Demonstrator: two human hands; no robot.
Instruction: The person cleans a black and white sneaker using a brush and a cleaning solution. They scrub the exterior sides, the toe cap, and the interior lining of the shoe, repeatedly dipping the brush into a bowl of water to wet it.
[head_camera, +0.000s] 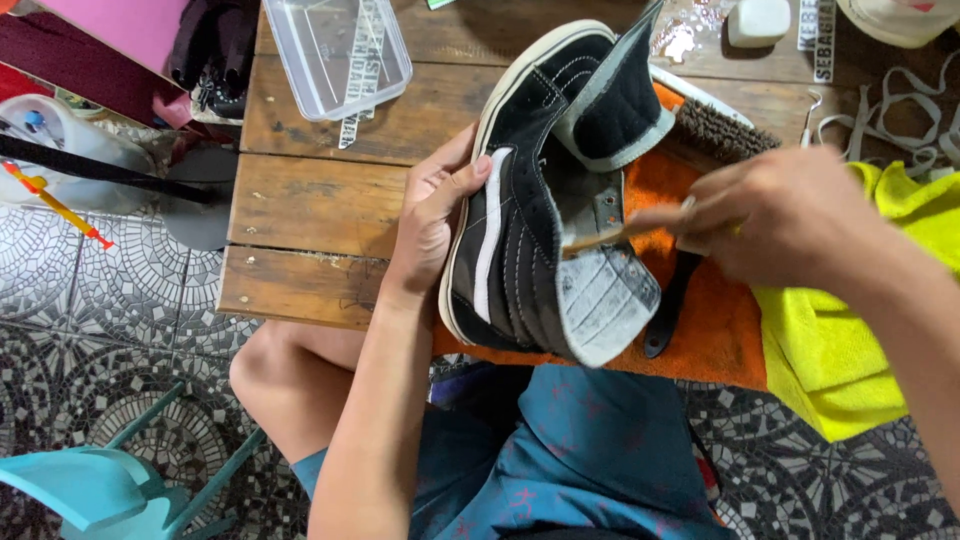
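Note:
A black high-top sneaker (520, 240) with a white side stripe and white sole lies on its side on an orange cloth (700, 320). Its tongue is folded back. My left hand (435, 215) grips the sole side of the shoe, thumb on the white stripe. My right hand (780, 215) is blurred and holds a thin wooden-handled brush (610, 235) whose tip reaches into the shoe's opening, against the inner lining.
The wooden table (320, 200) carries a clear plastic lid (335, 55), a large bristle brush (715, 128), a black-handled tool (668, 310), a yellow cloth (850, 330), white laces (900, 125) and a white block (758, 20). A turquoise stool (110, 480) stands on the mosaic floor.

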